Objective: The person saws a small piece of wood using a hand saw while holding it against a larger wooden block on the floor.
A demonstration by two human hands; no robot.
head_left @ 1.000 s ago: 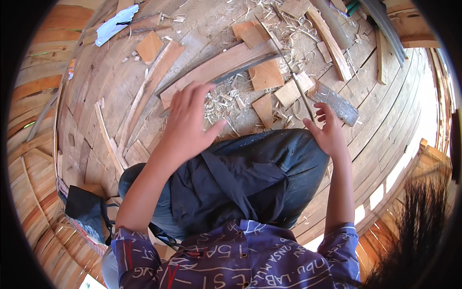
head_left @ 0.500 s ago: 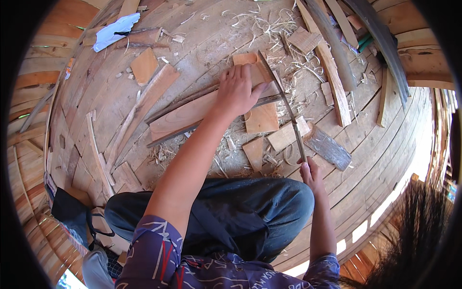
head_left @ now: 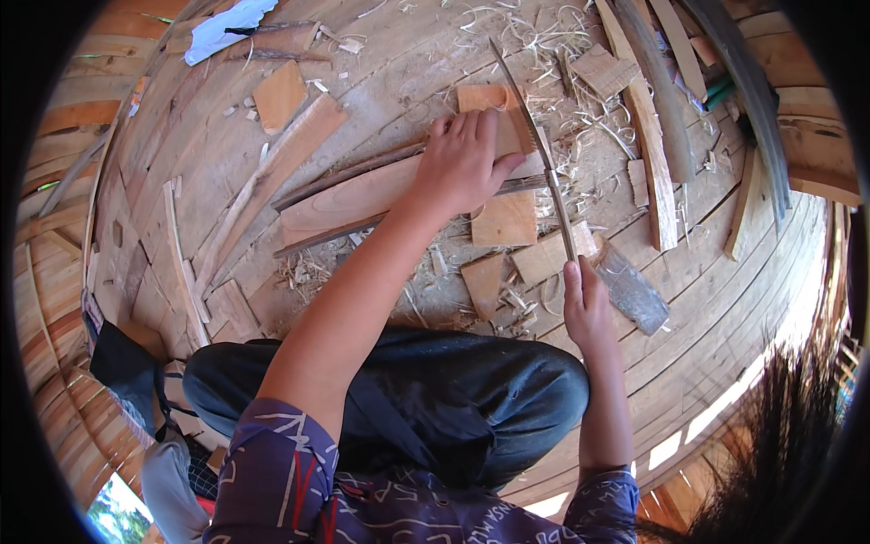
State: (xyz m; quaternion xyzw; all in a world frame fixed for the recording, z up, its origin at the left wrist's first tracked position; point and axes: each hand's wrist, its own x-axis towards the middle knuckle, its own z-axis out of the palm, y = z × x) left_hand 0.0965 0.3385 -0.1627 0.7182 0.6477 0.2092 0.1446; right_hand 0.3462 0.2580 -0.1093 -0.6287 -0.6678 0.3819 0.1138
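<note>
My right hand (head_left: pixel 589 304) is closed round the long handle of a saw (head_left: pixel 560 213). The saw's narrow blade slants up and away to the left, with fine teeth along its left side. My left hand (head_left: pixel 464 163) presses down on a short wooden board (head_left: pixel 489 98), its thumb stretched toward the blade. That board rests across a longer plank (head_left: pixel 353 195) with dark edges. The blade crosses the board's right end, close beside the thumb. The underside of my left fingers is hidden.
Offcuts such as a square block (head_left: pixel 505 218) and a bark-covered slab (head_left: pixel 633 288) lie on the plank floor. Curled shavings (head_left: pixel 535 32) spread at the far side. Long timbers (head_left: pixel 643 136) stand to the right, a narrow board (head_left: pixel 281 172) to the left.
My right hand has pushed the saw forward, so its tip reaches farther beyond the board. My left hand stays on the board. The view has shifted slightly.
</note>
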